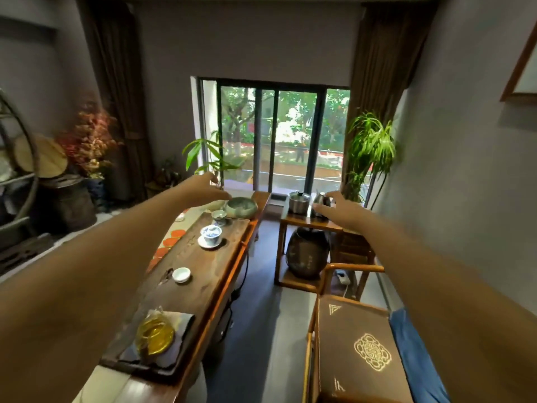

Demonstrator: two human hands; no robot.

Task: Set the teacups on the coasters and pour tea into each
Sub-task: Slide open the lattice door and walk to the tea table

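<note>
Because the little white teacup [181, 274] on the long wooden table [203, 289] looks thin, light and easy to break, it should be pinched softly by its rim, and both the left hand [203, 191] and right hand [338, 209] are open, holding nothing.

- A single head-worn view looks from standing height, forward and steeply down along the room toward the window [274, 138] at the far end.
- The wide-angle lens bends the walls and stretches both forearms, which enter from the lower corners.
- The long tea table [186, 271] runs away from the camera on the left, its near end close below the lens.
- The chair seat [354, 353] lies close at lower right.
- No second view is given, so nothing overlaps.
</note>
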